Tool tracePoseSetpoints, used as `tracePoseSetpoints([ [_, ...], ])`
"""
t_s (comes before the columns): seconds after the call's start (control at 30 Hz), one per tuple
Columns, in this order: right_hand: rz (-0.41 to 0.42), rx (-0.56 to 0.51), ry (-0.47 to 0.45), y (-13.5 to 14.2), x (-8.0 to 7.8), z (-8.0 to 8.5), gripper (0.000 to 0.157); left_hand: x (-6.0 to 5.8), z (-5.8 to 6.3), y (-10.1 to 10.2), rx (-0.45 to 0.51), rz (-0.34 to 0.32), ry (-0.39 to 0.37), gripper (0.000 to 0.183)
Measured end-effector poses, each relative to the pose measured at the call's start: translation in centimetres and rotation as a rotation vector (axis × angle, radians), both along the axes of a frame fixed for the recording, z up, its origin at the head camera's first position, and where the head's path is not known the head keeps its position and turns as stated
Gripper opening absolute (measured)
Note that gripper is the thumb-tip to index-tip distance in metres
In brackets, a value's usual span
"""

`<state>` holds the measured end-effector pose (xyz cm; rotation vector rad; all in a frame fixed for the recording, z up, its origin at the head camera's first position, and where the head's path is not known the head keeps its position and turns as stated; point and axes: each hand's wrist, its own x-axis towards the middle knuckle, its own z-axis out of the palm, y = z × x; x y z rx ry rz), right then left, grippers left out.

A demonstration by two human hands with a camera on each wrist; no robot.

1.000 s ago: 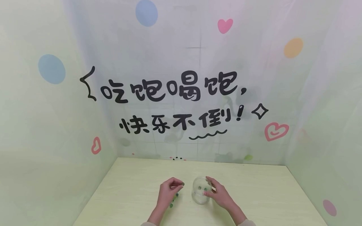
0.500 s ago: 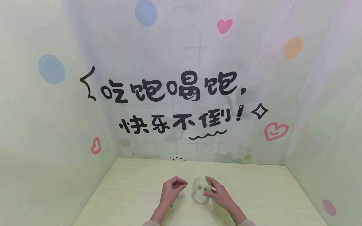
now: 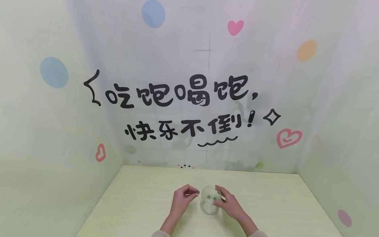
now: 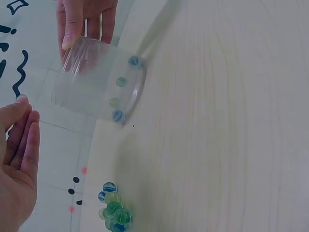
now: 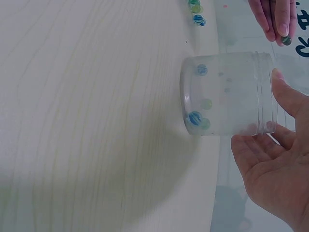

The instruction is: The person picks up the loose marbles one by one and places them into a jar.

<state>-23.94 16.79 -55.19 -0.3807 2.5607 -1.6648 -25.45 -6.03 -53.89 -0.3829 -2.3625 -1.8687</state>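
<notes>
A clear, wide-mouthed plastic jar (image 3: 209, 208) stands upright on the table, with several blue and green marbles (image 5: 195, 118) at its bottom. My right hand (image 3: 232, 204) grips the jar near its rim, thumb on one side and fingers on the other. Just left of the rim, my left hand (image 3: 180, 200) pinches a dark green marble (image 5: 286, 40) between thumb and fingertips, apart from the jar. On the table below the left hand lies a cluster of blue, green and yellowish marbles (image 4: 114, 209), hidden behind that hand in the head view.
The pale wooden table (image 3: 133, 197) is enclosed at the back and sides by a printed curtain (image 3: 177, 49) with black lettering, dots and hearts. A tiny dark speck lies on the table near the jar's base.
My left hand has moved to the right with the pinched marble, closer to the jar's rim. The right hand and the jar have stayed in place.
</notes>
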Motion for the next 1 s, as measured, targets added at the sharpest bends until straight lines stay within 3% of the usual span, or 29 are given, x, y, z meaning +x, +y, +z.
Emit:
tracePoseSetpoints([
  [0.27,0.009,-0.009,-0.006,0.0,0.0,0.1,0.068,-0.1,0.1,0.6,0.014,-0.021,-0.002,0.015],
  [1.0,0.009,-0.005,0.009,0.0,0.1,0.1,0.069,-0.4,0.6,1.9,-0.07,-0.051,0.023,0.014],
])
